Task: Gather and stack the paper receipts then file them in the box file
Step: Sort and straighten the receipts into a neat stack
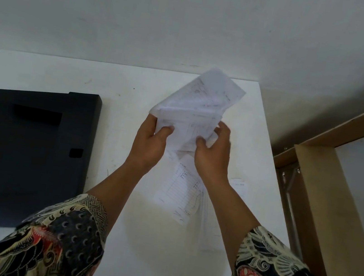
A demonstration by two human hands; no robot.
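A bundle of receipts (201, 107) was held above the white table (66, 76) at frame centre, gripped by the left hand (151, 142) and right hand (213, 153), fingers curled round its lower edge. More receipts (182, 192) lay loose beneath the hands. 1 black box file (18, 155) lay flat at left, 1 wooden frame (322, 208) at right.

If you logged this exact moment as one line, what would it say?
stage: gathering | left hand: holds receipt bundle | right hand: holds same bundle | loose receipts: on table | box file: lying flat, closed
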